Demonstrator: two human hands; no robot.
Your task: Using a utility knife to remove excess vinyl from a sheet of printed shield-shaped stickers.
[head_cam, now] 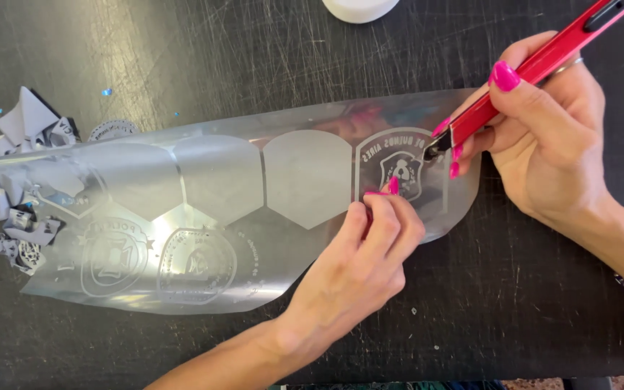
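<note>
Two hands work a cutter on a shiny sheet of badge shapes

Nearest, the left hand (359, 263) has its fingers curled, fingertips pressing the silver sheet (254, 217) just below a shield badge (399, 170) at the sheet's right end. The sheet lies curled across the scratched black table (507, 303), from mid-left to right. Farther right, the right hand (550, 137) grips a red cutter (529, 72) tightly, its tip touching the badge's upper right edge. Grey scraps (16, 188) pile at far left, and a white round thing (359, 7) sits at the far edge
</note>
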